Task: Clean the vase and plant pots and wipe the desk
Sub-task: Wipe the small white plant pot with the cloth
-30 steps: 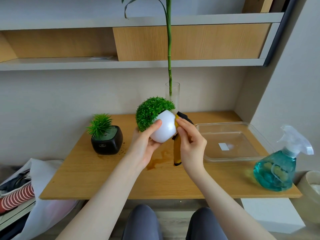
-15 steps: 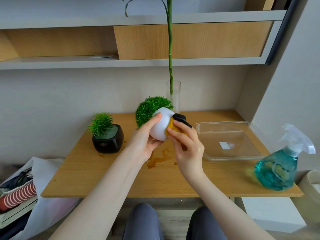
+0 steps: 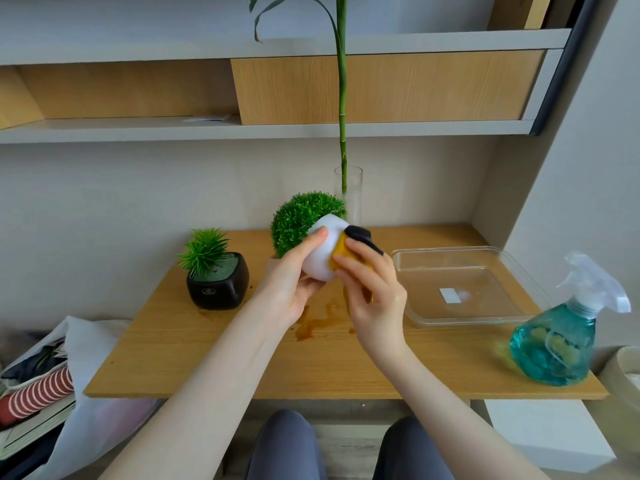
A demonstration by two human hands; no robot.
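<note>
At frame centre, lifted above the bench [image 3: 207, 368], the left hand [image 3: 294, 292] cups the round white plant pot [image 3: 323, 252]; the right hand [image 3: 375, 299] pinches a yellow sponge [image 3: 341, 252] against it. Smooth and probably slippery when wet, it wants a cradling grip underneath.

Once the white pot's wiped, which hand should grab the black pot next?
Probably the left hand: the black pot sits on its side of the desk, and the right hand holds the yellow cloth against the white pot.
</note>
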